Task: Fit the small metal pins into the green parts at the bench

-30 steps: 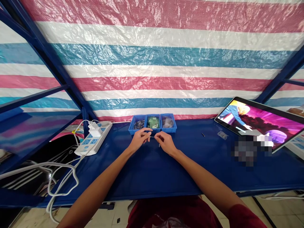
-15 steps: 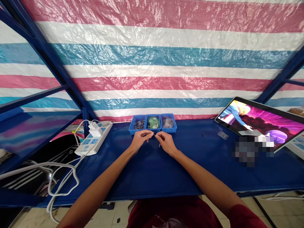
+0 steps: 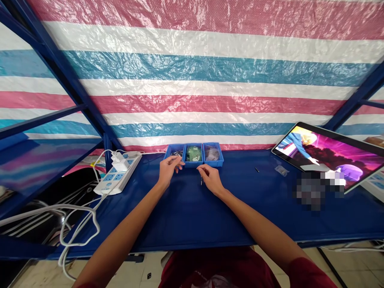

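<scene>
My left hand (image 3: 168,171) hovers at the front of the left blue bin (image 3: 168,150), its fingers loosely curled and apart, with nothing visible in them. That bin holds many thin dark and silver pieces (image 3: 177,153). My right hand (image 3: 211,179) is closed in a pinch in front of the right bin (image 3: 214,163). A thin, small rod (image 3: 201,181) pokes down below its fingers; its exact kind is too small to tell. Between these bins, the middle bin (image 3: 193,164) holds green bagged pieces (image 3: 194,153). Clear plastic pieces (image 3: 212,153) fill the right one.
A white power strip (image 3: 120,176) with a charger and cables (image 3: 79,228) lies on the left. On the blue table (image 3: 192,224), right of my hands, are a small dark piece (image 3: 257,169) and a clear plastic bag (image 3: 281,170). A lit screen (image 3: 330,160) stands at the right.
My hands, which met at the fingertips over a small thin piece, are now apart. My left hand has moved left toward the left bin and its fingers have loosened; my right hand has barely moved.
</scene>
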`<state>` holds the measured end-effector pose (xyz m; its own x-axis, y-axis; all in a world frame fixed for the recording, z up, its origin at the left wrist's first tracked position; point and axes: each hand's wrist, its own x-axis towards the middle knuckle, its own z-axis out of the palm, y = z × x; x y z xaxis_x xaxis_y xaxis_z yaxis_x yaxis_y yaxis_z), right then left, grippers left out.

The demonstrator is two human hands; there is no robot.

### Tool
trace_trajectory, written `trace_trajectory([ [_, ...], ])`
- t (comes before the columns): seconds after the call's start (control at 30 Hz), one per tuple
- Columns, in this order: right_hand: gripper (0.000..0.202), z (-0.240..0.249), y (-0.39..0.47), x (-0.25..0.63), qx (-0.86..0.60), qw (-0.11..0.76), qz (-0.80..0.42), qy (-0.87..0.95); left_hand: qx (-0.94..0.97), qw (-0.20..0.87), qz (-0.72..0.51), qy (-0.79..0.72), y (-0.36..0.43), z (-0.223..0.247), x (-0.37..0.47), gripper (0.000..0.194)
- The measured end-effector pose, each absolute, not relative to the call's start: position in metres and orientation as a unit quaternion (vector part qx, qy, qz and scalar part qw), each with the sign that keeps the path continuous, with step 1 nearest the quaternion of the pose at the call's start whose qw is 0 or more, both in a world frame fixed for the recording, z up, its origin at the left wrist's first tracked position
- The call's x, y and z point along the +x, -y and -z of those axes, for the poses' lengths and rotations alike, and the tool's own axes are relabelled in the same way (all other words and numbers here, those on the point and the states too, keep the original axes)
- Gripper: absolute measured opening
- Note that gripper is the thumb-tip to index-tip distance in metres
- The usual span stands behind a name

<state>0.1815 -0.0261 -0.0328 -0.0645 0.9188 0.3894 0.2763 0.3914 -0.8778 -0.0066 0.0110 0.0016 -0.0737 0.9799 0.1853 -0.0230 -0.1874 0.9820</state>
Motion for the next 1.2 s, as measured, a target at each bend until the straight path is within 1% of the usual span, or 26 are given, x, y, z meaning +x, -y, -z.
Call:
trace_trajectory([
  [0.23,0.027,0.032,0.025,0.182,-0.463,0.506,-0.288,0.668,0.437,0.45,-0.592,-0.506,-0.034,-0.001,-0.02,0.037],
  [0.3,0.027,0.03,0.024,0.184,-0.479,0.497,-0.263,0.674,0.443,0.462,-0.586,-0.498,-0.034,-0.003,-0.019,0.043],
  [0.37,0.026,0.026,0.023,0.188,-0.513,0.467,-0.218,0.686,0.468,0.453,-0.584,-0.485,-0.031,-0.005,-0.018,0.052],
  [0.43,0.021,0.022,0.022,0.191,-0.561,0.389,-0.177,0.709,0.505,0.423,-0.587,-0.471,-0.027,-0.006,-0.016,0.058],
  [0.5,0.015,0.018,0.022,0.193,-0.594,0.3,-0.164,0.728,0.541,0.394,-0.583,-0.461,-0.023,-0.006,-0.014,0.06],
  [0.53,0.016,0.017,0.023,0.193,-0.6,0.259,-0.161,0.739,0.557,0.381,-0.578,-0.458,-0.021,-0.005,-0.014,0.06],
  [0.63,0.029,0.017,0.025,0.19,-0.6,0.163,-0.153,0.768,0.607,0.339,-0.552,-0.46,-0.019,0.001,-0.014,0.049],
  [0.7,0.032,0.018,0.026,0.187,-0.596,0.128,-0.144,0.78,0.646,0.304,-0.524,-0.464,-0.016,0.006,-0.014,0.039],
  [0.8,0.027,0.02,0.027,0.185,-0.591,0.118,-0.134,0.787,0.703,0.24,-0.478,-0.469,-0.01,0.012,-0.011,0.028],
  [0.93,0.02,0.02,0.028,0.184,-0.585,0.127,-0.131,0.79,0.759,0.178,-0.432,-0.453,-0.003,0.014,-0.006,0.025],
  [1.2,0.015,0.025,0.025,0.185,-0.551,0.184,-0.138,0.802,0.78,0.203,-0.387,-0.447,-0.002,0.016,-0.004,0.026],
])
